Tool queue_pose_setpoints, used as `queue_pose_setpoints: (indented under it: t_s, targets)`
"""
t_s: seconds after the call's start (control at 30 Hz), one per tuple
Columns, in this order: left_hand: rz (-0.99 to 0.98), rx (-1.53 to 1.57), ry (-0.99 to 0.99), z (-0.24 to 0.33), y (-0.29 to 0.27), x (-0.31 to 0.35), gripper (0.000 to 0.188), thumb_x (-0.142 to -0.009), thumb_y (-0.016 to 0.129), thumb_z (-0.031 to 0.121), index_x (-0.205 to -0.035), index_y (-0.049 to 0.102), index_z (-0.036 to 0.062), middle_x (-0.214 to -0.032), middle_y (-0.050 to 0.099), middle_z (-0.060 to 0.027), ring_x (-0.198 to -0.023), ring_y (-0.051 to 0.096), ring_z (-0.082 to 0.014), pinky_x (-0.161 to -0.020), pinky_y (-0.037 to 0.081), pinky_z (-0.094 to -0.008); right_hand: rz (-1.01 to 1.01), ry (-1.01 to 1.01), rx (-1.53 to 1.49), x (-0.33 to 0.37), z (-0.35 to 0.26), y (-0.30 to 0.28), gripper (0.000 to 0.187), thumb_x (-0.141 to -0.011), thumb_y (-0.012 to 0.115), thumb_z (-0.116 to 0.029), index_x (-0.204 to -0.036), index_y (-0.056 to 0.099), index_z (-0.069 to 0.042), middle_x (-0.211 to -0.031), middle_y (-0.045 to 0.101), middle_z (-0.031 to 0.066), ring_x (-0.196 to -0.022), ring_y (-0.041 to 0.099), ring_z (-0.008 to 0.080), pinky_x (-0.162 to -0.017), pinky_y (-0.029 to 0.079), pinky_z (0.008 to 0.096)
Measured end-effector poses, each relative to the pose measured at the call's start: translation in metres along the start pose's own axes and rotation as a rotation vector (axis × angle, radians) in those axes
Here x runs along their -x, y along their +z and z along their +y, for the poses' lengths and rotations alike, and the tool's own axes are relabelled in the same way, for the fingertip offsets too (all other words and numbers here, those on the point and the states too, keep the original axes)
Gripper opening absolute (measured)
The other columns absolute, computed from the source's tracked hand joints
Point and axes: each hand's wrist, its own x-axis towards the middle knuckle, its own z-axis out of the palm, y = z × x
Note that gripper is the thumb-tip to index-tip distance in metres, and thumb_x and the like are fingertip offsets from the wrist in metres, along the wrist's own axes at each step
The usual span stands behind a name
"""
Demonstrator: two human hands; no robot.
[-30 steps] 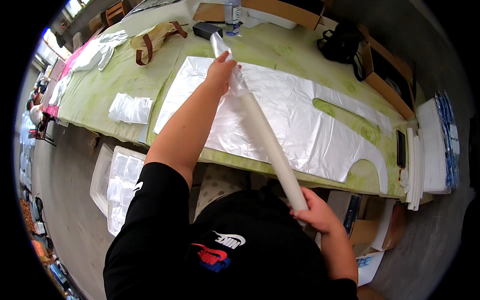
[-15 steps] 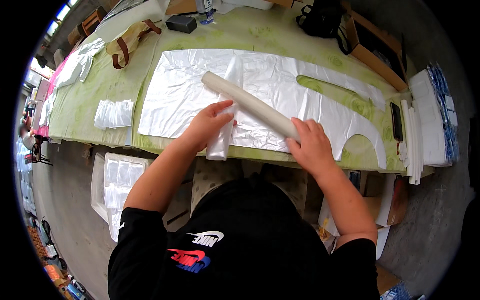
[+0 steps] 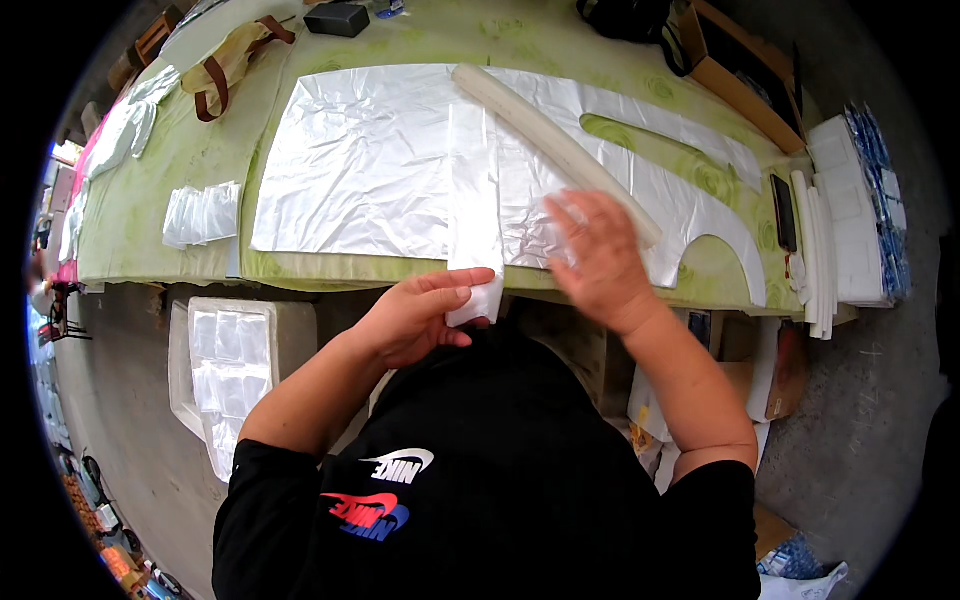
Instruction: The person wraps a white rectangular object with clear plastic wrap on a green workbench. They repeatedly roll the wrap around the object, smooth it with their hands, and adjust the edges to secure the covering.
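My left hand (image 3: 425,310) pinches the near end of a folded white plastic strip (image 3: 474,200) between thumb and fingers, at the table's front edge. The strip runs away from me across a thin white plastic sheet (image 3: 350,170) that lies spread flat. A pale round tube (image 3: 555,145) rests slantwise on the sheet, to the right of the strip. My right hand (image 3: 605,260), slightly blurred, is open beside the tube's near end, its fingers apart and pointing left. Whether it touches the tube I cannot tell. The sheet has a long slot and a rounded notch at its right side.
Small folded plastic packets (image 3: 202,214) lie on the green cloth at left; more fill a plastic bin (image 3: 295,345) below. At right are a phone (image 3: 783,213), white rolls (image 3: 815,255) and a stack of white packs (image 3: 848,205). A cardboard box (image 3: 745,75) stands at the back right.
My right hand has let go of the tube, which now lies farther back and to the right. My left hand has come nearer me and taken the strip's near end; the strip now lies straighter.
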Motion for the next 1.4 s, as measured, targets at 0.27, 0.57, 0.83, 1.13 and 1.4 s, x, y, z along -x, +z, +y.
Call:
queue_pose_setpoints:
  t_s: [0.27,0.57,0.83,1.13,1.4]
  targets:
    - [-0.113,-0.197,0.131,0.009,0.008,0.025,0.083,-0.094,0.074,0.039,-0.161,0.032,0.0113,-0.114,0.061,-0.0077,-0.089,0.064,-0.0171,-0.074,0.056,-0.0266,-0.026,-0.025,-0.462,-0.022,-0.023,0.044,0.024,-0.077,0.073,-0.005,-0.099,0.071,-0.012,-0.1,0.071,0.0061,-0.097,0.064,0.03,-0.086,0.05,0.0435]
    - [0.38,-1.527,0.794,0.036,-0.006,-0.044,0.074,-0.082,0.081,0.025,-0.148,0.05,0.0117,-0.115,0.071,-0.0082,-0.112,0.063,-0.03,-0.102,0.043,-0.0455,-0.155,0.546,-0.725,-0.037,-0.034,0.035,0.017,-0.09,0.067,-0.018,-0.095,0.072,-0.003,-0.081,0.07,0.0158,-0.078,0.065,0.037,-0.074,0.052,0.0418]
    - [0.571,-1.464,0.78,0.025,-0.003,-0.063,0.051,-0.087,0.072,0.017,-0.136,0.056,0.0093,-0.095,0.074,-0.0008,-0.1,0.067,-0.0242,-0.1,0.043,-0.0435,-0.306,0.782,-0.557,-0.057,-0.017,0.04,0.03,-0.089,0.067,-0.029,-0.09,0.069,0.001,-0.084,0.071,0.0209,-0.08,0.068,0.0386,-0.074,0.053,0.0443]
    - [0.608,-1.563,0.926,0.023,-0.005,-0.058,0.061,-0.086,0.075,0.026,-0.14,0.052,0.0088,-0.134,0.06,-0.009,-0.133,0.049,-0.0316,-0.111,0.036,-0.0496,-0.499,0.762,-0.444,-0.077,-0.009,0.038,0.031,-0.085,0.07,-0.03,-0.089,0.068,0.001,-0.079,0.069,0.0183,-0.074,0.065,0.0311,-0.071,0.052,0.0415]
    - [0.389,-2.061,0.631,0.043,-0.007,-0.072,0.091,-0.087,0.064,0.066,-0.158,0.038,0.0146,-0.166,0.031,-0.0116,-0.156,0.019,-0.0351,-0.125,0.013,-0.0581,-0.247,0.757,-0.589,-0.054,-0.017,0.045,0.038,-0.085,0.077,-0.021,-0.111,0.062,0.002,-0.082,0.068,0.0085,-0.073,0.064,0.0201,-0.067,0.05,0.0358]
